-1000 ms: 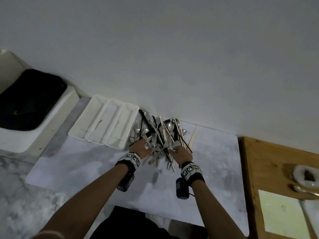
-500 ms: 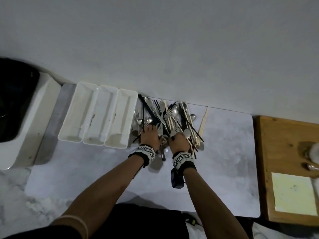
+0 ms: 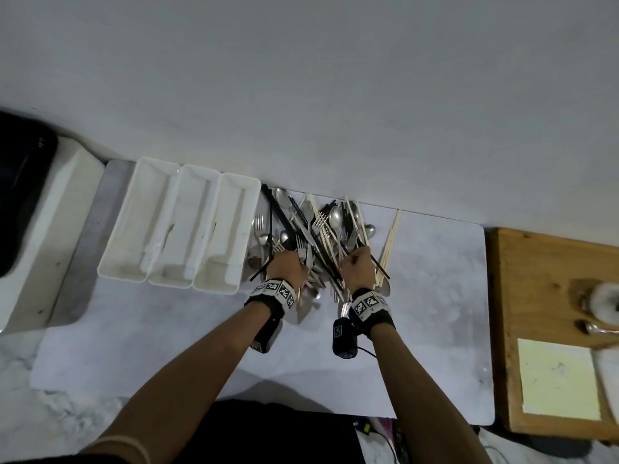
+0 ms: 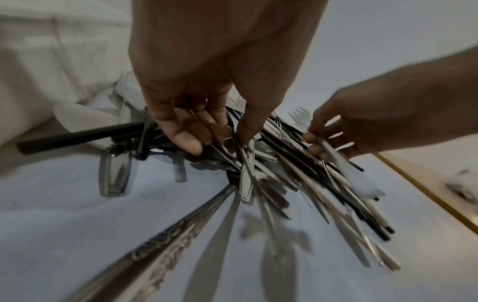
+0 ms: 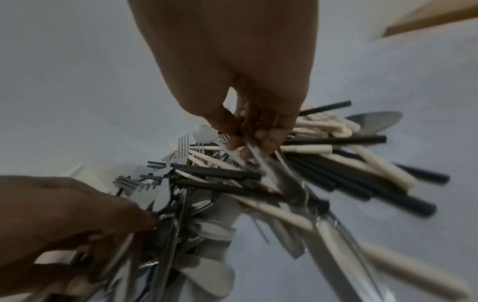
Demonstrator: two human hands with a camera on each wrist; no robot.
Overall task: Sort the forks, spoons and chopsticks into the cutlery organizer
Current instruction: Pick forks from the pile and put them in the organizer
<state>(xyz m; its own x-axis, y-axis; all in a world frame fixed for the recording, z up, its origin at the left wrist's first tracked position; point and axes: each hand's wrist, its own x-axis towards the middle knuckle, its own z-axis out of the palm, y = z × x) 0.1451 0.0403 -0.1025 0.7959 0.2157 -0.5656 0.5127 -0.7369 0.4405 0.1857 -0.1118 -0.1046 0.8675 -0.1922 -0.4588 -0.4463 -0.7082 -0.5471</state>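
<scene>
White mat (image 3: 435, 296) on marble counter; three-slot cutlery organizer (image 3: 181, 229) at left, cutlery pile (image 3: 318, 236) just beside its right wall. Left hand (image 3: 286, 264) fingers curled round metal handles in pile; right hand (image 3: 358, 267) pinches metal utensil handle

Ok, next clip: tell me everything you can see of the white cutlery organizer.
The cutlery organizer is a white tray, plastic by its look, with three long, narrow compartments side by side. All three look empty apart from small marks on their floors. It lies flat on the pale mat, its far end near the wall, left of the cutlery pile. Utensils lie against or very near its right wall. Neither hand touches it.
</scene>
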